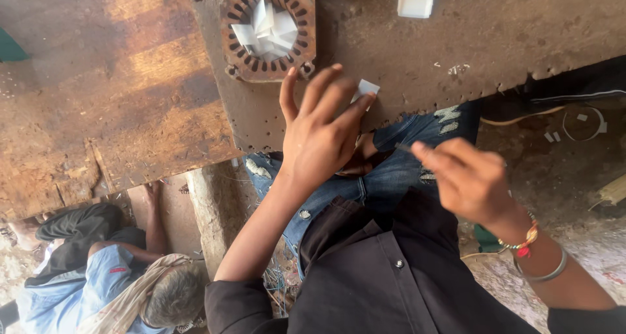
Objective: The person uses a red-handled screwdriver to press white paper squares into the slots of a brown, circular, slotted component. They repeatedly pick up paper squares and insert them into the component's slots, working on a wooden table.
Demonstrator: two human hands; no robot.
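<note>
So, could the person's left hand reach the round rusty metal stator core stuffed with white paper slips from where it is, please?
Probably yes: the left hand hovers just below the stator core, with only bare workbench between them.

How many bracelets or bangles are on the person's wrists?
2, both on the right wrist: a beaded bracelet nearer the right hand, and a plain metal bangle just behind it. The left hand has a bare wrist; sleeves could hide others.
</note>
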